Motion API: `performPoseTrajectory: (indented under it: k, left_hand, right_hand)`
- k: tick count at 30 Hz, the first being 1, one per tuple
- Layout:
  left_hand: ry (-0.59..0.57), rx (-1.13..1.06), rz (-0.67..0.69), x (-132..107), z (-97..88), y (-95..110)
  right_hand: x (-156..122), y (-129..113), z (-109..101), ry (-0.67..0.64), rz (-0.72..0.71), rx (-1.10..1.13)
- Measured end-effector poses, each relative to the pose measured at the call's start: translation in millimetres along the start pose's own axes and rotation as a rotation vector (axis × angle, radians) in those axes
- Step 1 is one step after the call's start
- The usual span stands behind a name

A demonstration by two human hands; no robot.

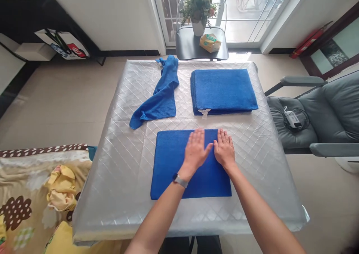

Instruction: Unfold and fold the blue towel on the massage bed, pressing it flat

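A blue towel (171, 172) lies as a flat rectangle on the table's near half. My left hand (195, 148) rests palm down over its upper middle, fingers stretched out and slightly blurred. Beside it, my right hand (224, 147) lies flat at the towel's right edge, fingers pointing away from me. The two thumbs almost meet. Farther back on the right sits a stack of folded blue towels (224, 89) with a white label at its front edge. To the back left, a crumpled blue towel (162, 93) stretches toward the table's far edge.
A silver quilted cloth covers the table (123, 179). Behind it, a dark chair (185, 46) bears a flower vase (198, 27) and a yellow tissue pack (210, 43). A grey armchair (328, 115) with a cabled device stands right. Patterned bedding (36, 183) lies left.
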State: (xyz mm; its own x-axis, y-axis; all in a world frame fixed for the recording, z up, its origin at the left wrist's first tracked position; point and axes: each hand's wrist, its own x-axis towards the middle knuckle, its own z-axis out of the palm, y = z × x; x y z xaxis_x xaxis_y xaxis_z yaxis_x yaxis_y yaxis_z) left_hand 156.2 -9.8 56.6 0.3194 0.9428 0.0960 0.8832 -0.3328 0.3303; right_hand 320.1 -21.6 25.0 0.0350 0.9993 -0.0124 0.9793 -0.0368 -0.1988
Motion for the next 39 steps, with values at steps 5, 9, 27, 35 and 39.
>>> performPoseTrajectory:
  k: [5, 9, 27, 35, 39]
  left_hand:
    - [-0.067, -0.052, 0.097, 21.2, 31.5, 51.7]
    - [-0.067, 0.004, 0.028, 10.8, 34.4, 31.8]
    - [0.052, 0.114, -0.32, -62.5, -19.5, -139.8]
    - [0.066, 0.111, -0.305, -63.2, -18.7, -140.5]
    - [0.088, 0.134, -0.336, -60.6, -26.7, -136.2]
  right_hand:
    - [-2.6, 5.2, 1.1, -0.028, -0.08, -0.021]
    - [-0.5, 1.6, 1.0, 0.001, -0.04, 0.025]
    - [1.9, -3.8, -5.3, 0.004, 0.008, -0.004]
    - [-34.2, -10.3, -5.5, 0.054, -0.021, -0.058]
    - [-40.1, -9.5, 1.7, 0.03, 0.001, -0.047]
